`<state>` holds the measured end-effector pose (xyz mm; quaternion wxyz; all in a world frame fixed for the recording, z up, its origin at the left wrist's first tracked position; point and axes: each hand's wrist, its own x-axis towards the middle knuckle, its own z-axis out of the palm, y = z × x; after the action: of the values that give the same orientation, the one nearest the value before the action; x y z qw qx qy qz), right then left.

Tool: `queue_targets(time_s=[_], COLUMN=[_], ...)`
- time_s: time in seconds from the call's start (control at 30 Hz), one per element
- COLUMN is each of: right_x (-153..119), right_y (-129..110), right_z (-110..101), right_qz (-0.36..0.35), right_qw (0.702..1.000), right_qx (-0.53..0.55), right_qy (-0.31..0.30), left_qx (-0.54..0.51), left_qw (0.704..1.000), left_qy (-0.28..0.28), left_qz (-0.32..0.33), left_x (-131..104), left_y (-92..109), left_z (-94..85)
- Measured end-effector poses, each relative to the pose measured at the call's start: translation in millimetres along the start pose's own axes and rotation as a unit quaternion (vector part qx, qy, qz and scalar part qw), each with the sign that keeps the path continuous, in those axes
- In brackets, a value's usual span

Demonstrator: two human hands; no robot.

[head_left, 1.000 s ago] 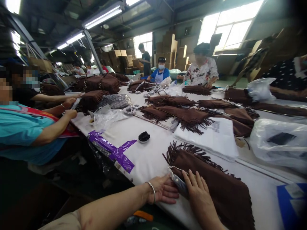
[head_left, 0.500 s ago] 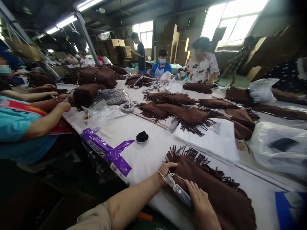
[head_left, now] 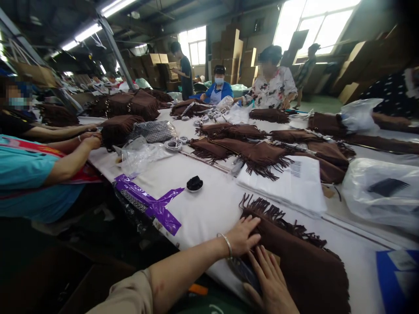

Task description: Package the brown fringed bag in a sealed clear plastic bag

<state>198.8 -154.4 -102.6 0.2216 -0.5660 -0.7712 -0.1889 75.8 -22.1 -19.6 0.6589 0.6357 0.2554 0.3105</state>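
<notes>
- Presently, the brown fringed piece (head_left: 304, 257) lies on the white-covered table (head_left: 212, 203) at its near edge, directly before the person, loose fringe along the far side.
- Left hand (head_left: 242, 235): palm down at the piece's left end; fingers reach forward, slightly parted, thumb apart from them. Cannot tell whether cloth is pinched underneath.
- Right hand (head_left: 273, 279): fingers extended, nearly together, laid on the near side of the piece; thumb spread away.
- A plastic-wrapped strip (head_left: 242, 270) sits below the 2 hands, partly hidden; a small tan tag (head_left: 274, 257) shows just beside the right fingers.
- Handling note (judgement): steady the cloth with the flat right hand and let the left do the fine work at the end; light pressure should avoid creases.
- Judgement: keep strip and tag lying flat, or they may print a ridge; watch that no fringe gets caught under the fingers.
- Nearby: white plastic sheets (head_left: 281, 185) beyond the fringe; a small dish of black material (head_left: 194, 183), well apart to the left.
</notes>
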Motion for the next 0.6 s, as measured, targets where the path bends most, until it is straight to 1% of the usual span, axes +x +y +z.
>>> queue_targets(time_s=[0.03,0.07,0.1,0.13,0.17,0.23,0.3,0.37,0.4,0.43,0.47,0.5,0.57,0.6], right_x=[-3,-6,-10,-14,-18,-25,-31,-35,-36,-36,-36,-35,-32,-30], right_y=[4,8,13,17,20,24,24,25,25,26,27,28,30,30], right_z=[-3,-6,-8,-9,-10,-8,-3,2,4,5,5,4,1,-1], right_qz=[-0.013,-0.022,-0.029,-0.03,-0.026,-0.011,-0.003,0.002,0.001,-0.002,-0.007,-0.012,-0.023,-0.027], right_qw=[1.0,0.999,0.999,0.998,0.998,0.997,0.997,0.998,0.998,0.998,0.997,0.996,0.993,0.99], right_qx=[-0.01,-0.02,-0.03,-0.038,-0.046,-0.059,-0.06,-0.054,-0.051,-0.05,-0.054,-0.062,-0.088,-0.101], right_qy=[0.014,0.025,0.032,0.036,0.038,0.044,0.047,0.043,0.041,0.041,0.046,0.055,0.08,0.092], left_qx=[0.094,0.191,0.282,0.35,0.387,0.413,0.405,0.391,0.394,0.406,0.426,0.454,0.503,0.521], left_qw=[0.995,0.978,0.953,0.928,0.911,0.895,0.892,0.893,0.892,0.889,0.883,0.876,0.855,0.846], left_qy=[-0.031,-0.058,-0.08,-0.097,-0.108,-0.138,-0.173,-0.187,-0.18,-0.157,-0.117,-0.064,0.041,0.075], left_qz=[0.026,0.052,0.074,0.087,0.091,0.093,0.1,0.117,0.131,0.146,0.155,0.152,0.116,0.092], left_x=[-4,-7,-9,-11,-13,-18,-22,-24,-23,-20,-15,-8,7,15], left_y=[-2,-4,-6,-6,-5,1,10,19,22,22,22,19,11,6], left_z=[5.2,9.2,12.0,13.7,14.7,15.8,17.0,16.8,15.1,11.9,7.0,0.7,-13.7,-20.2])
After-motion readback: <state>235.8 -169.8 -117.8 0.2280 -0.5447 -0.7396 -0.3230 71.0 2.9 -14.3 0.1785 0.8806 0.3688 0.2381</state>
